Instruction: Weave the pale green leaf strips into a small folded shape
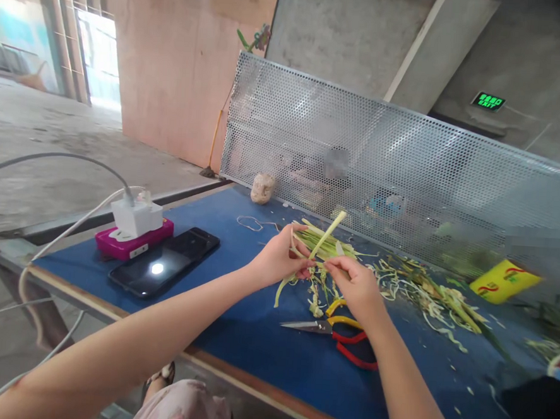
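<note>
1. One pair of silver-bladed scissors with red-and-yellow handles (330, 327) lies on the blue surface (247, 346), partly covered by the right forearm.
2. Two bare forearms angle inward: the left hand's (284, 258) grip closes on one flat pale-green plant strip (329, 233), tilted upward; the right hand's (354, 280) grip is pinched narrow just beside it, contents indistinct.
3. Green stalks (311, 235) behind, too tangled to count.
4. One rough beige stone (263, 189), farther off.

The phone (175, 260) is glossy, the perforated panel (396, 169) metal (shiny in patches).
</note>
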`<state>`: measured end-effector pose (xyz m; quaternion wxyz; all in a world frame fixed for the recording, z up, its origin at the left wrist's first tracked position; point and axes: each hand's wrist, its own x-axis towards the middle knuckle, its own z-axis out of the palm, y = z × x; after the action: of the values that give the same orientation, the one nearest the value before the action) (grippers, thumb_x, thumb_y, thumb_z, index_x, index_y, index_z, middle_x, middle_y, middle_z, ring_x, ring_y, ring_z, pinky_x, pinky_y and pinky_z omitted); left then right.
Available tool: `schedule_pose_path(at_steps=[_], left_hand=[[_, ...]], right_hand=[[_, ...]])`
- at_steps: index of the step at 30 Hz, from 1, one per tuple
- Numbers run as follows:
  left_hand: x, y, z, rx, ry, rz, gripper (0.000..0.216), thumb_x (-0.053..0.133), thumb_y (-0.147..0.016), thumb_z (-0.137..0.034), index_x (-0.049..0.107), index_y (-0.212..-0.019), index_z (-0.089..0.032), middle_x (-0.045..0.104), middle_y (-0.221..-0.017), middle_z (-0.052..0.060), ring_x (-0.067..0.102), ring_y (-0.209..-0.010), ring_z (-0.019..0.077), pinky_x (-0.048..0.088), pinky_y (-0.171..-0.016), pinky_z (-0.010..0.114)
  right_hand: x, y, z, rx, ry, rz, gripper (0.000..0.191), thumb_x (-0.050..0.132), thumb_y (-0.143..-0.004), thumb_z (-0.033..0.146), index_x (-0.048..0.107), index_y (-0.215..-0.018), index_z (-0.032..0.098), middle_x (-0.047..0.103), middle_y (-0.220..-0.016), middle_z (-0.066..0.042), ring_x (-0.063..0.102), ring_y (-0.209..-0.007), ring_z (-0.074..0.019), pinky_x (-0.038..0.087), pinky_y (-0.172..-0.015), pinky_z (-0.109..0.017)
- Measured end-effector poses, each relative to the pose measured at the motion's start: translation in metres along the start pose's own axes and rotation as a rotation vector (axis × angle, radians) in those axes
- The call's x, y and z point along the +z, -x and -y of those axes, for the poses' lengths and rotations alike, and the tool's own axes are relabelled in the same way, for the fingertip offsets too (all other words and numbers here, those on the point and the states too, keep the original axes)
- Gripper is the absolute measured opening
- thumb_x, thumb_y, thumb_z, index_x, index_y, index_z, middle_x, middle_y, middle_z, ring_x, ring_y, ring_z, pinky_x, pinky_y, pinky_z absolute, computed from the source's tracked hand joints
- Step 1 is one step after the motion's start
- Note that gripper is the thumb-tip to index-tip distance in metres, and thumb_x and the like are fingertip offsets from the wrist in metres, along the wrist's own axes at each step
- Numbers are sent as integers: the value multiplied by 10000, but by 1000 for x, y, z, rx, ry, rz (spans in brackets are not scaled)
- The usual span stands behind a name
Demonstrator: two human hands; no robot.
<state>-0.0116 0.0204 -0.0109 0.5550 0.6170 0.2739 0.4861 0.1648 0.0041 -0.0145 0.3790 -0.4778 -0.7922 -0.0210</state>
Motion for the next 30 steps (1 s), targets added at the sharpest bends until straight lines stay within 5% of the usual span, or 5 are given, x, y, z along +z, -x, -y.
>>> schedule_pose_path(at_steps=[4, 8, 13, 22, 30], left_hand=[[5, 2, -5, -115, 274, -100, 565, 650, -645, -37, 333, -1095, -165, 594, -719, -28, 643, -573, 145, 535, -616, 332], [6, 4, -10, -184, 414, -114, 557, 644, -620, 24, 376, -1071, -161, 612, -745, -25, 646, -624, 129, 518, -646, 288], [3, 2, -6, -147, 361, -115, 709, 659, -576, 45, 340, -1182, -137, 624, -815, 17, 627, -596, 117, 500, -601, 273], [-3, -5, 10, 7, 38, -48, 819, 641, -628, -58, 196, -1310, -142, 594, -922, 80, 608, -561, 116, 461, -477, 232], [-4, -1, 7, 153, -311, -63, 775, 521, -672, -20, 170, -1350, -150, 630, -918, 66, 593, -632, 89, 467, -603, 229]], right_hand=[[7, 3, 6, -259, 355, -378, 224, 547, -772, 246, 597, -988, 218, 554, -1015, -104, 491, -893, -240, 340, -789, -407], [9, 10, 16, -510, 430, -312, 232, 549, -764, 134, 611, -937, 276, 544, -1006, -59, 497, -884, -193, 328, -796, -370], [9, 11, 22, -520, 342, -262, 179, 549, -786, 136, 638, -850, 278, 585, -920, -29, 499, -847, -171, 332, -782, -352], [16, 0, 1, -100, -245, -180, 97, 529, -793, 251, 619, -771, 222, 628, -977, -56, 552, -943, -211, 406, -827, -369], [24, 1, 4, 348, -567, -4, 208, 564, -730, 405, 542, -717, 198, 589, -582, -5, 543, -559, -170, 403, -524, -284]])
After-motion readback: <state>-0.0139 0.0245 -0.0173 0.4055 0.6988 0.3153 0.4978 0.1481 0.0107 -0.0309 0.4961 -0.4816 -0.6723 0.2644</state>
